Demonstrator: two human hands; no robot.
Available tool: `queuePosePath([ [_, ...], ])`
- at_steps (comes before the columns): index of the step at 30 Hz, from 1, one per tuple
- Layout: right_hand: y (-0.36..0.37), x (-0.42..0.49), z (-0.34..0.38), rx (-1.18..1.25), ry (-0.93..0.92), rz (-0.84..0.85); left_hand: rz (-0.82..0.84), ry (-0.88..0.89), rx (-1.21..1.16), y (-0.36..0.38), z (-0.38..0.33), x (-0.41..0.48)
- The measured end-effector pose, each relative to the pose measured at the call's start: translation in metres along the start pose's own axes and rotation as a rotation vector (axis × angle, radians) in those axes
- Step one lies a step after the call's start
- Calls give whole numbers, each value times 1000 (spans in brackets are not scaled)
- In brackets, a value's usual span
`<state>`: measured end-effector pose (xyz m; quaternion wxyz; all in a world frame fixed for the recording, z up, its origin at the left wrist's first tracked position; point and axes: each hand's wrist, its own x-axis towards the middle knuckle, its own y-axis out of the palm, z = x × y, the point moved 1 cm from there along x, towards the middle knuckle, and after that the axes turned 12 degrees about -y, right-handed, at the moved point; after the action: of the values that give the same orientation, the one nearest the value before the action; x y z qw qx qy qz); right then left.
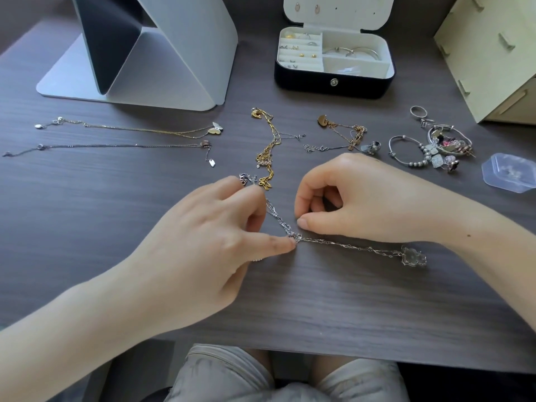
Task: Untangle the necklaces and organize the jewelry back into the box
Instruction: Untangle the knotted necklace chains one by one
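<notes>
A tangled silver necklace (pixel 348 245) lies on the dark table, its knot between my hands and a clear flower pendant (pixel 413 256) at the right end. My left hand (pixel 208 236) presses its thumb on the knot, and its curled fingers hold the chain's upper stretch. My right hand (pixel 356 198) is curled just above the knot, with its thumb tip close beside the chain and nothing visibly in its grip. The open jewelry box (pixel 333 82) stands at the back, with rings, earrings and bangles in its compartments.
A tangled gold necklace (pixel 268 146) and a rose-gold tangle (pixel 348 134) lie ahead. Two straightened necklaces (pixel 130 132) lie at the left. Bracelets and charms (pixel 435 146) and a clear plastic case (pixel 510 172) sit at the right, near a wooden organizer (pixel 493 53). A monitor stand (pixel 145 68) is back left.
</notes>
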<state>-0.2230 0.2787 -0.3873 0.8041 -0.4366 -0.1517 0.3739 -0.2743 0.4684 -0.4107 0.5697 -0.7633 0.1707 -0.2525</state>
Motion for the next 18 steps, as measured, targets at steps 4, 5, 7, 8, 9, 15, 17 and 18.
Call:
queuePosePath([
  [4, 1, -1, 0, 41, 13, -11, 10, -9, -18, 1, 1, -2],
  [5, 1, -1, -1, 33, 17, -12, 10, -12, -26, 1, 1, -3],
  [7, 2, -1, -1, 20, 22, -15, 7, -17, -40, 2, 1, -3],
  [8, 2, 0, -1, 19, 25, -17, 6, -19, -48, 2, 1, -3],
  [9, 2, 0, -1, 20, 27, -18, 4, -20, -56, 2, 2, -4],
  [15, 2, -2, -2, 33, 13, -17, 9, -28, -103, 1, 0, -5],
  [17, 1, -3, -2, 52, 2, -15, 7, -58, -145, 1, 0, -6],
  [18, 0, -4, -2, 60, -5, -17, 3, -88, -165, 1, 0, -6],
])
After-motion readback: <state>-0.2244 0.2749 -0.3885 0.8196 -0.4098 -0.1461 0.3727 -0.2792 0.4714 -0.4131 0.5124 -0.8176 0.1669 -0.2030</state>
